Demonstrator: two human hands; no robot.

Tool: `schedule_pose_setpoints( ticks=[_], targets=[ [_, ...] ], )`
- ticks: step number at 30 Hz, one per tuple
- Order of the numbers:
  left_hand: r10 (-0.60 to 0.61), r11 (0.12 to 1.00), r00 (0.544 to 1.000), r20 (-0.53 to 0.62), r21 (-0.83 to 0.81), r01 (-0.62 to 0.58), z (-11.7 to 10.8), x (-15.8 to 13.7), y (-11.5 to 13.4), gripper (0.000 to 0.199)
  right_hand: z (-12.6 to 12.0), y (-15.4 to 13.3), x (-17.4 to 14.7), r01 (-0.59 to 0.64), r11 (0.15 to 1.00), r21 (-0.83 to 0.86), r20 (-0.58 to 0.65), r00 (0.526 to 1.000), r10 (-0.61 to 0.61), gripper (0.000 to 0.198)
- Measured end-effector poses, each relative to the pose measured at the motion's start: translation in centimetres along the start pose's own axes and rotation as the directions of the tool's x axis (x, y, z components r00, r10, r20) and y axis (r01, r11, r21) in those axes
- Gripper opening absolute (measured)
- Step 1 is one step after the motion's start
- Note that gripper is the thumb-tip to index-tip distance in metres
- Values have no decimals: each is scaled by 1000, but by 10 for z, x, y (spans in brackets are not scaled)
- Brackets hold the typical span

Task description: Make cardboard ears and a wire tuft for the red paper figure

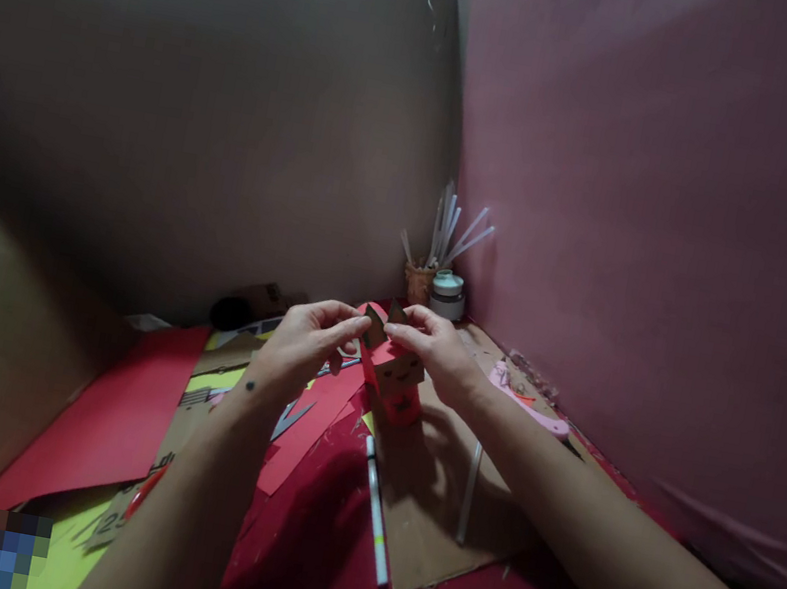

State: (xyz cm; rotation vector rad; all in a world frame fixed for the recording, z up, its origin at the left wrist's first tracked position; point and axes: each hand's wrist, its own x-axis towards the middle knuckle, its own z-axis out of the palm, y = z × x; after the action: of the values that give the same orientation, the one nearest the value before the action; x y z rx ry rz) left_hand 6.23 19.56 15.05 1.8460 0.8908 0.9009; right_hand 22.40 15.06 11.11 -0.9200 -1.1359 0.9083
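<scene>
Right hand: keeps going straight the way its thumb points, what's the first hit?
Probably the left cardboard flap, right by the right hand's thumb tip, then the left hand beyond it. Depth is unclear from this one view.

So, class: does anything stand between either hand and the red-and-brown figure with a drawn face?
Nothing visible: the left hand and right hand touch pointed brown cardboard pieces atop the figure.
</scene>
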Motion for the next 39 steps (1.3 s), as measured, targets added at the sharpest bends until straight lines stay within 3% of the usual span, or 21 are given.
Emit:
schedule_pose_setpoints(
  ticks=[3, 10, 21, 26, 31, 39],
  targets=[
    [-33, 999, 999, 17, 7, 33, 1, -1, 4, 32, -2, -5, 1, -14, 1000, 9, 10, 1000, 14, 19],
    [13, 999, 998, 60, 47, -16, 4, -1, 4, 28, -8, -3, -1, -41, 993, 114, 73, 997, 33, 17],
    [31, 987, 998, 63, 153, -41, 6, -4, 7, 19, -7, 2, -1, -23, 994, 104, 18, 1000, 21, 13],
    [34, 986, 999, -4, 165, -33, 8, -6, 10, 27, -7, 2, -2, -37, 991, 129, 16, 999, 36, 14],
    [69, 997, 995, -75, 48, -65, 11, -6, 8, 32, -6, 1, -3, -55, 988, 147, 14, 998, 53, 15],
    [2, 1000, 991, -137, 17, 0, 14, -5, 8, 31, -3, 4, -5, -45, 983, 179, 13, 999, 43, 18]
  ],
)
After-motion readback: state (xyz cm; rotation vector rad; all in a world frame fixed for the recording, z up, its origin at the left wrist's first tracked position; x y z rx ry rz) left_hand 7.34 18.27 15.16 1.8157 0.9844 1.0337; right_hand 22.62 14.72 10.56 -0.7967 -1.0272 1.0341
